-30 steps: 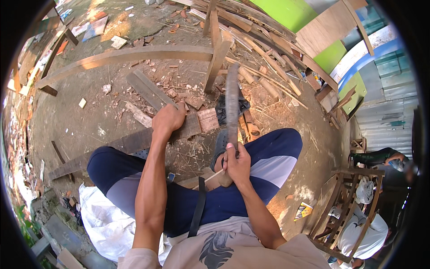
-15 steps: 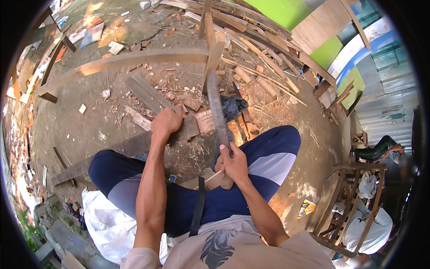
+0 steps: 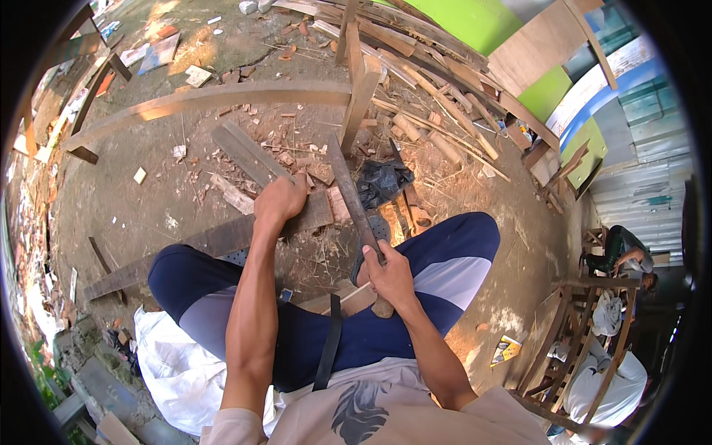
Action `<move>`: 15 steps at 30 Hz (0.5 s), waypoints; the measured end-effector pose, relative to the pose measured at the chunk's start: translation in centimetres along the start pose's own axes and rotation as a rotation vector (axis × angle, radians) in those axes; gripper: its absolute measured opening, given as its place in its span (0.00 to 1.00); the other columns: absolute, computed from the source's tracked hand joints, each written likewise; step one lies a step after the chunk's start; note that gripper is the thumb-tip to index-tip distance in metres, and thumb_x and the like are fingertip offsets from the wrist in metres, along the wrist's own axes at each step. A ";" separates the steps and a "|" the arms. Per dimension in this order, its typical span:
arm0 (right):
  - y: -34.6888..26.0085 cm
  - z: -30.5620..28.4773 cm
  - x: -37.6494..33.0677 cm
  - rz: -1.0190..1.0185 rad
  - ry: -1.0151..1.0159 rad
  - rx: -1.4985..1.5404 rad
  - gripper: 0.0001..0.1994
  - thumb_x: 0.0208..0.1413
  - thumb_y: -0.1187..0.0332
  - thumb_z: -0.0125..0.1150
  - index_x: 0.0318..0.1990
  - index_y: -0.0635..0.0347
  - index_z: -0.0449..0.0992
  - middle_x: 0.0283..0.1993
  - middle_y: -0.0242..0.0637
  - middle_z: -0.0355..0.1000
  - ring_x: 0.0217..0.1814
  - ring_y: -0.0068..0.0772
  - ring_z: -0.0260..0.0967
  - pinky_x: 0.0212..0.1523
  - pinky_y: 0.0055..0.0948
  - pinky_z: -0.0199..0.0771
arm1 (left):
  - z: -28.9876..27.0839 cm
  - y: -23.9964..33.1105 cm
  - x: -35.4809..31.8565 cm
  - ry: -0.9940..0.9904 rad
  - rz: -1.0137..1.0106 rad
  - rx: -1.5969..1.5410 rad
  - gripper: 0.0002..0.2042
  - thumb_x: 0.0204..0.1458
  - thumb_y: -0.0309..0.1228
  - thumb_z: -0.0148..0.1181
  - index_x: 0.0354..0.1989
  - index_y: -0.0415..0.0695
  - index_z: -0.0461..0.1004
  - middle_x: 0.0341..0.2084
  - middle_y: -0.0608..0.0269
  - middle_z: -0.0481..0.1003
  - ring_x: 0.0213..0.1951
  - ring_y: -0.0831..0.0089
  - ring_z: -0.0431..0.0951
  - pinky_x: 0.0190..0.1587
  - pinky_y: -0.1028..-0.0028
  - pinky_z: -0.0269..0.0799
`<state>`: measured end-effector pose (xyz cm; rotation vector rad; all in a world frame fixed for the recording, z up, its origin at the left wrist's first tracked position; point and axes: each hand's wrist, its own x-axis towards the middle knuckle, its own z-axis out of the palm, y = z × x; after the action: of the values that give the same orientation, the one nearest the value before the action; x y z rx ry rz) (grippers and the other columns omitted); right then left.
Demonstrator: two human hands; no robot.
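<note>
My left hand [image 3: 280,200] is closed around the near end of a short grey-brown piece of wood [image 3: 248,152], which slants away to the far left. Beneath that hand lies a long dark plank [image 3: 196,243], stretching past my left knee. In my right hand [image 3: 389,276] is a machete [image 3: 350,182], gripped by its wooden handle above my lap. Its dark blade points away from me and leans left, with the tip to the right of the held wood and apart from it. Wood chips [image 3: 320,172] litter the ground around the plank's end.
A wooden frame [image 3: 222,99] stands across the far side. Beyond it are piled sticks and boards [image 3: 437,81]. A black plastic bag [image 3: 384,182] lies past the blade. White sacking [image 3: 174,371] sits by my left leg. At the right, another person [image 3: 627,252] is near a wooden rack [image 3: 571,334].
The machete blade has swung left and its tip has come lower, from nearly upright to a leftward slant. My left hand keeps its hold on the wood.
</note>
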<state>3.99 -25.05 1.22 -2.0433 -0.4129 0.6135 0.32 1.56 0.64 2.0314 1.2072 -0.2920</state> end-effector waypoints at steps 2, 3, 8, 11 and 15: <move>-1.6 -0.4 -0.4 0.119 -0.039 0.044 0.13 0.69 0.62 0.54 0.33 0.62 0.69 0.19 0.30 0.67 0.14 0.20 0.63 0.16 0.25 0.64 | 0.2 -0.2 0.1 -0.002 0.006 0.004 0.37 0.63 0.57 0.39 0.50 0.28 0.77 0.48 0.28 0.75 0.55 0.40 0.76 0.60 0.52 0.67; -2.1 -0.3 -0.4 0.115 0.017 0.169 0.14 0.69 0.62 0.54 0.33 0.62 0.69 0.18 0.30 0.67 0.14 0.20 0.63 0.16 0.26 0.64 | 0.3 -0.3 0.2 -0.003 0.008 0.005 0.37 0.63 0.57 0.39 0.50 0.28 0.76 0.48 0.28 0.75 0.55 0.40 0.76 0.60 0.52 0.67; -3.3 -1.1 -0.6 0.190 -0.071 0.170 0.13 0.69 0.62 0.54 0.34 0.62 0.69 0.18 0.29 0.65 0.14 0.19 0.63 0.15 0.25 0.63 | -0.1 -0.1 -0.1 -0.020 -0.001 0.007 0.37 0.63 0.57 0.39 0.51 0.28 0.76 0.49 0.29 0.75 0.56 0.40 0.75 0.60 0.52 0.68; -3.1 -1.3 -0.7 0.143 -0.051 0.209 0.13 0.69 0.63 0.54 0.34 0.62 0.68 0.18 0.29 0.65 0.14 0.19 0.64 0.15 0.25 0.63 | 0.1 -0.2 0.0 -0.016 0.006 0.015 0.37 0.63 0.57 0.39 0.51 0.28 0.76 0.49 0.29 0.75 0.55 0.39 0.75 0.60 0.52 0.68; -2.1 -0.8 -1.2 0.159 -0.020 0.293 0.13 0.69 0.63 0.54 0.34 0.62 0.68 0.18 0.30 0.65 0.14 0.19 0.64 0.15 0.25 0.63 | 0.1 0.4 -0.3 -0.017 0.020 0.017 0.37 0.63 0.57 0.39 0.51 0.28 0.76 0.48 0.29 0.76 0.54 0.39 0.76 0.59 0.52 0.69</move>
<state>3.41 -25.15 3.71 -1.8006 -0.1611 0.7445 0.51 1.13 0.90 2.0500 1.1769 -0.3107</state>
